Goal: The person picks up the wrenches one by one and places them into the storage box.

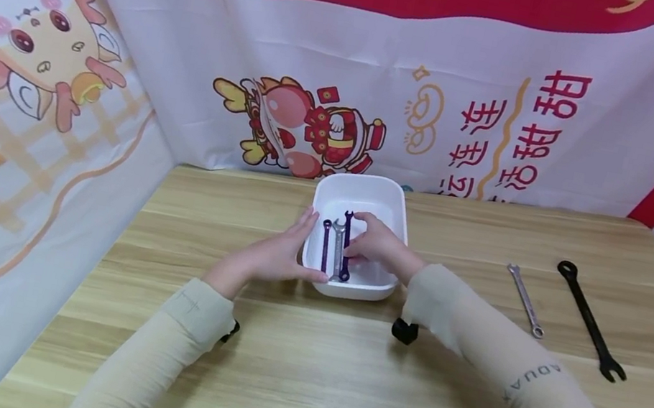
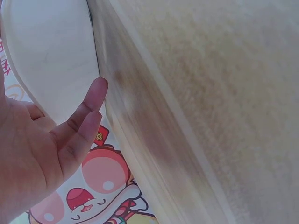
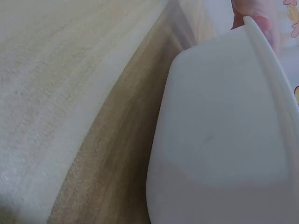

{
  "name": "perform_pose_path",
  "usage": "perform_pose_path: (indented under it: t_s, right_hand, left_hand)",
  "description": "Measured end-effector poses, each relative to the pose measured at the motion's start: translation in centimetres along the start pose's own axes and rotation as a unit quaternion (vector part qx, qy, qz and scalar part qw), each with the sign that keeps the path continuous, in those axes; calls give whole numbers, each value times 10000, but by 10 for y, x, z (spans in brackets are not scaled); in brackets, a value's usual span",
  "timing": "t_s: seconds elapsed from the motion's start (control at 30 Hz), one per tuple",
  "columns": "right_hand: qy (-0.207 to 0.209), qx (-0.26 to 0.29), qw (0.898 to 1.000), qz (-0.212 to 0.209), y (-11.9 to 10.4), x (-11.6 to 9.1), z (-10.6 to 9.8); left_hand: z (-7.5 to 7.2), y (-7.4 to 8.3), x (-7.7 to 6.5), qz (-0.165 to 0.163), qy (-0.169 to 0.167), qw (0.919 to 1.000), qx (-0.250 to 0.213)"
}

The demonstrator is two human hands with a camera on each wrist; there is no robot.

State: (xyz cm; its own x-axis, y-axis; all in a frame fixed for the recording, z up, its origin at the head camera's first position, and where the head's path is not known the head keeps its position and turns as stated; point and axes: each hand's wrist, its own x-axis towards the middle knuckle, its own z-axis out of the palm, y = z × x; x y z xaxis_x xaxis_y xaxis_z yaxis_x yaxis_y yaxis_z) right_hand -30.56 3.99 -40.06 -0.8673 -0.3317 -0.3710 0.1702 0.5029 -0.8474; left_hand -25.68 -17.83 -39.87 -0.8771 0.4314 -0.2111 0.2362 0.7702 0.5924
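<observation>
A white plastic bin (image 1: pixel 394 205) stands toward the back of the table, with several wrenches in it. My left hand (image 1: pixel 269 252) lies along its left side, the thumb at the near left corner and the fingers on the outer wall. In the left wrist view the fingers of this hand (image 2: pixel 51 140) are loosely extended against the bin. Inside, a small dark purple wrench (image 1: pixel 324 247) lies leftmost, beside a silver wrench (image 1: pixel 336 253). My right hand (image 1: pixel 382 243) reaches in over the right rim and pinches another dark purple wrench (image 1: pixel 344 269) beside the silver one.
To the right on the wooden table (image 1: pixel 297 374) lie a small silver combination wrench (image 1: pixel 525 301) and a longer black wrench (image 1: pixel 589 316). A printed cloth (image 1: pixel 305 32) hangs close behind the bin, and another cloth side (image 1: pixel 73 188) rises along the left edge.
</observation>
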Motion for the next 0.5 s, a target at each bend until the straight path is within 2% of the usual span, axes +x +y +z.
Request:
perform_pose_path:
  t_s: [0.5]
  right_hand:
    - [62,-617,9978,249,0,12,0]
  left_hand:
    - [1,1,2,-54,-15,10000,-70]
